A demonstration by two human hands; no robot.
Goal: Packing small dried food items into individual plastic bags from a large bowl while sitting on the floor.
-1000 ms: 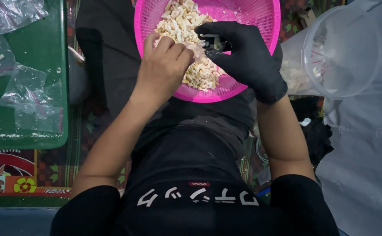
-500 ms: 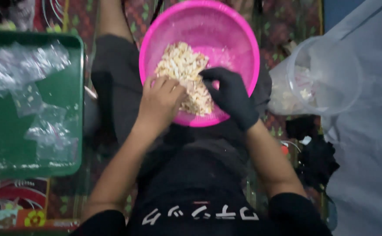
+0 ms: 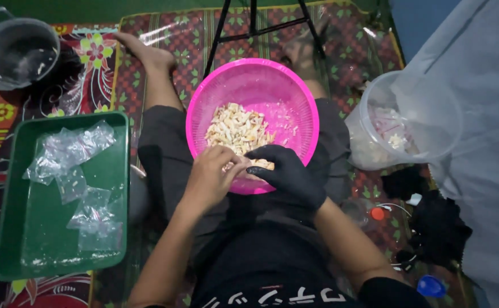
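A pink plastic basin (image 3: 286, 94) rests on my lap and holds a heap of small pale pieces (image 3: 235, 128). My bare left hand (image 3: 212, 177) and my black-gloved right hand (image 3: 289, 177) meet at the basin's near rim. Their fingertips pinch one pale piece (image 3: 264, 165) between them. The gloved fingers curl over it and hide most of it. My legs stretch out on either side of the basin, over a patterned mat.
A green tray (image 3: 10, 194) with several clear plastic bags (image 3: 70, 151) lies at my left. A metal pot (image 3: 15, 51) stands at the far left. A clear tub (image 3: 426, 91) inside a plastic bag is at my right. Black tripod legs (image 3: 221, 25) stand beyond the basin.
My head has lifted, so more of the floor shows. Both hands have drawn back from the middle of the heap to the basin's near rim, still together.
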